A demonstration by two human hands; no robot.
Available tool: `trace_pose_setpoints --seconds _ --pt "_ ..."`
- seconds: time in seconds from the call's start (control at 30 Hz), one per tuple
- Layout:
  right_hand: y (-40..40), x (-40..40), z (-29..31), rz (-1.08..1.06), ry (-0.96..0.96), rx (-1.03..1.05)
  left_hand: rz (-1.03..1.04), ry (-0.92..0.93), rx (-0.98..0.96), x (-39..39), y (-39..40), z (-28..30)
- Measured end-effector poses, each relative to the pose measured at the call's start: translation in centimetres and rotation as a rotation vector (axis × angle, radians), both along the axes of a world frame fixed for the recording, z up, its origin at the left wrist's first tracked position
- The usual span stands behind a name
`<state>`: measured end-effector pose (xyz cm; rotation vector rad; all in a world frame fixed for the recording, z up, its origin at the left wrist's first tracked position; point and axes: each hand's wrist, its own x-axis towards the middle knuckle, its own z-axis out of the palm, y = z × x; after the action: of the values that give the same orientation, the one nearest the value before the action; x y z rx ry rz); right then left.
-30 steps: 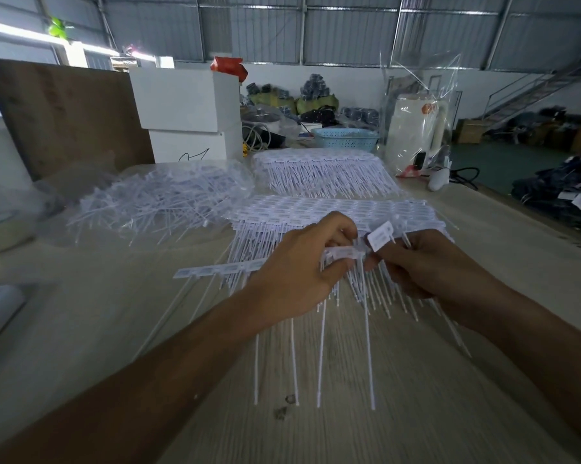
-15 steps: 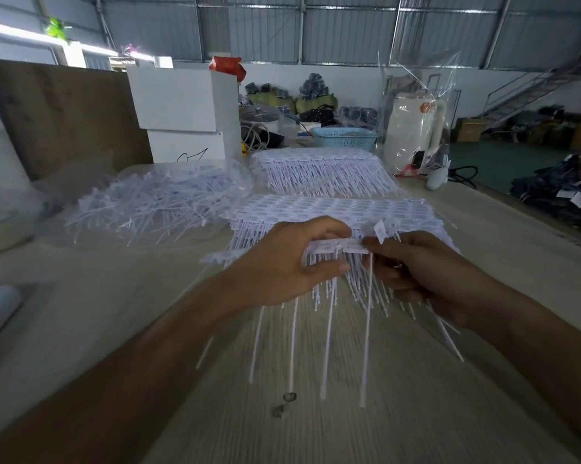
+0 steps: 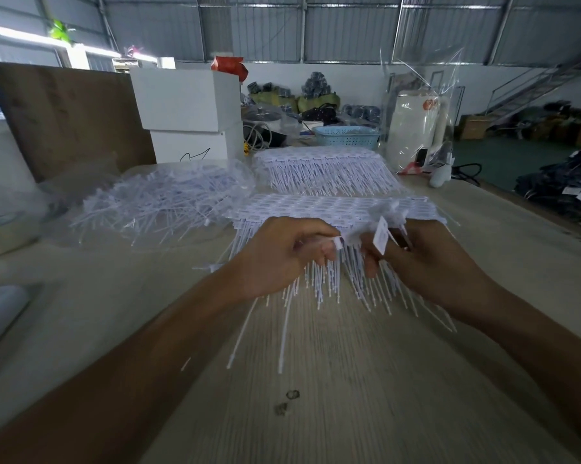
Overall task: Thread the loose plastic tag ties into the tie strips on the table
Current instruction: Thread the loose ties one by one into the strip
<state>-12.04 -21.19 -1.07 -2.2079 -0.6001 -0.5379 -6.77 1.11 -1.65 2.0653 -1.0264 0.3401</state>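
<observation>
My left hand (image 3: pixel 279 256) grips the end of a white tie strip (image 3: pixel 338 243), fingers curled around it, and a few long thin tails (image 3: pixel 284 333) hang down from the strip towards me. My right hand (image 3: pixel 426 259) pinches a loose white tag tie (image 3: pixel 381 236) by its flat head, close beside the strip's end. Both hands hover over a stack of threaded tie strips (image 3: pixel 316 209) lying on the wooden table (image 3: pixel 349 396). A heap of loose tag ties (image 3: pixel 155 205) lies on clear plastic to the left.
A second stack of threaded strips (image 3: pixel 319 169) lies further back. Behind it stand white boxes (image 3: pixel 188 112), a blue basket (image 3: pixel 346 135), a white appliance in a clear bag (image 3: pixel 416 128) and a brown board (image 3: pixel 64 115). The table's right edge drops to a green floor.
The strip in my left hand has been pulled in and shortened in view; its tails swung left. The tag tie's head in my right hand has turned upright near the strip's end.
</observation>
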Motion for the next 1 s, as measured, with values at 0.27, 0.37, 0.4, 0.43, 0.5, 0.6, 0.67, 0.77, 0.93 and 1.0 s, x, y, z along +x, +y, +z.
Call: trace_pose_setpoints --seconds 0.27,0.37,0.4,0.43,0.5,0.6,0.67,0.77,0.93,1.0 --pt "-0.6 0.4 0.0 -0.042 0.183 -0.062 0.022 -0.104 0.048 -0.2 -0.1 -0.5" --pt "-1.2 0.9 -0.1 -0.081 0.176 -0.161 -0.001 -0.25 0.178 -0.4 0.0 -0.4" --pt "-1.3 0.9 -0.2 -0.09 0.167 -0.176 0.004 -0.292 0.224 -0.4 0.0 -0.4" --pt "-1.3 0.9 -0.3 -0.095 0.158 -0.181 0.014 -0.318 0.261 -0.5 0.0 -0.3" --pt "-1.3 0.9 -0.5 -0.085 0.162 -0.173 0.03 -0.351 0.314 -0.6 0.0 -0.2" --pt "-1.3 1.0 -0.7 -0.072 0.196 -0.178 0.048 -0.449 0.407 -0.8 0.0 0.1" --pt "-1.4 1.1 -0.8 -0.119 0.157 -0.267 0.082 -0.562 0.504 -0.7 0.1 0.1" --pt "-1.3 1.0 -0.4 -0.188 0.117 -0.279 0.096 -0.634 0.54 -0.7 0.1 -0.1" --pt "0.0 -0.2 0.2 -0.059 0.368 0.208 0.078 -0.214 0.065 -1.2 -1.2 -0.7" --pt "0.7 -0.5 0.0 0.019 0.461 0.272 0.063 -0.128 -0.018 -1.6 -2.0 -0.8"
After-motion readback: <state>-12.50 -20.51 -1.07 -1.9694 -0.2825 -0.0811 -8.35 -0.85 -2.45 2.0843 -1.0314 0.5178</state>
